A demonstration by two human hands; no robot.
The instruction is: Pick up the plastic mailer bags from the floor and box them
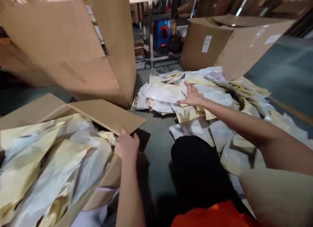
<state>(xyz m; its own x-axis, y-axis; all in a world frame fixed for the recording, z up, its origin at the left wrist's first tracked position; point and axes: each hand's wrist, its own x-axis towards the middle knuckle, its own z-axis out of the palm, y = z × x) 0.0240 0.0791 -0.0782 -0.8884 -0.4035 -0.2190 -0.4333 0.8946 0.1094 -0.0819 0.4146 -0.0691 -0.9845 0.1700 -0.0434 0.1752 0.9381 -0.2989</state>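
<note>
Head view, looking down at the floor (156,148). Left hand (126,145) rests on the corner of an open cardboard box (107,114) at lower left, fingers curled over the edge where the flap meets the wall; it grips the cardboard only, nothing else. The box is filled to the rim with flat plastic bags (49,162), cream and white, lying loosely on top of one another. Right hand (193,96) is stretched forward with the arm nearly straight, fingers spread wide and palm down, touching the top of a heap of the same kind of bags (207,87) spread on the floor; whether any bag is pinched under the palm cannot be told. The heap runs from the middle of the view to the right edge, well apart from the filled box. Behind the heap stands a large closed carton (230,44) with white labels, its base touching the bags. A second tall carton (73,48) stands at upper left, just behind the open box. A dark trouser knee (195,168) sits between the arms, with orange cloth (215,215) at the bottom edge. Shelving (151,31) in the background, blurred.
</note>
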